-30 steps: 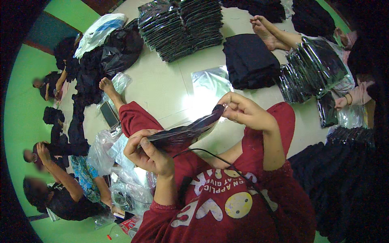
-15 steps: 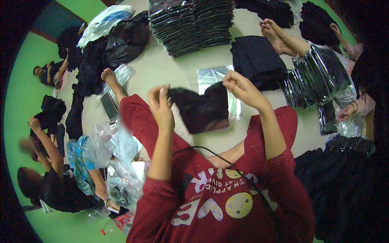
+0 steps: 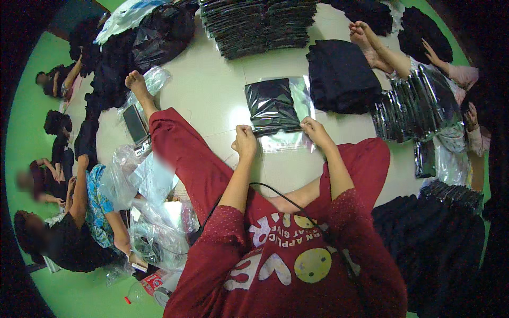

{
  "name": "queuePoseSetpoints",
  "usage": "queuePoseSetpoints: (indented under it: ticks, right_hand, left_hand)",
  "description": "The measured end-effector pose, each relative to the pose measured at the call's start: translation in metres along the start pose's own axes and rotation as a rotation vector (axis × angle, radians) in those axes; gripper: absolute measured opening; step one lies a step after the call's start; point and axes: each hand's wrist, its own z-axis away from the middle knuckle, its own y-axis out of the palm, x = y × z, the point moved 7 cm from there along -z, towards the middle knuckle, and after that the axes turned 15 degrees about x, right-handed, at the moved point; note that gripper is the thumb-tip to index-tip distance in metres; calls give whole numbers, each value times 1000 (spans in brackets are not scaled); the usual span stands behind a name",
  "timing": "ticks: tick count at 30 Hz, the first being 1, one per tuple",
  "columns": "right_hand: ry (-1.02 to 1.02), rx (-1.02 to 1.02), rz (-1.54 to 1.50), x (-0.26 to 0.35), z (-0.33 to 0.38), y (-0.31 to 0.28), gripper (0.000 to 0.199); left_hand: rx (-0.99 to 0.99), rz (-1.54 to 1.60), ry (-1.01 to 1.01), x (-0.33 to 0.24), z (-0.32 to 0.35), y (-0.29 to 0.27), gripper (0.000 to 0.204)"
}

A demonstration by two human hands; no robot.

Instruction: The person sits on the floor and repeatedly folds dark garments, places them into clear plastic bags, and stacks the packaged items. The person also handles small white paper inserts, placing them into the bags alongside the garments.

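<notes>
While both hands (left (image 3: 244, 141), right (image 3: 315, 129)) pinch its near edge, the clear bag (image 3: 278, 108) of black cloth lies flat.

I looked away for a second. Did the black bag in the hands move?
Yes. The bagged black garment went from up between the hands down flat onto the floor, toward the big stack.

Glossy clear plastic bag (image 3: 281, 114), matt black cloth inside, smooth shiny cream floor (image 3: 212, 95)
</notes>
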Motion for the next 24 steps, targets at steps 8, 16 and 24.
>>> queuePoseSetpoints:
  ticks: [8, 16, 24]
  right_hand:
    - [-5, 133, -176, -17, -9, 13, 13]
    - [-51, 156, -216, -19, -13, 13, 13]
    - [71, 98, -153, -24, -15, 11, 14]
  left_hand:
    - [-212, -271, 130, -26, 25, -4, 14]
    - [-207, -534, 324, -36, 39, -2, 25]
    - [-117, -651, 488, -66, 46, -9, 32]
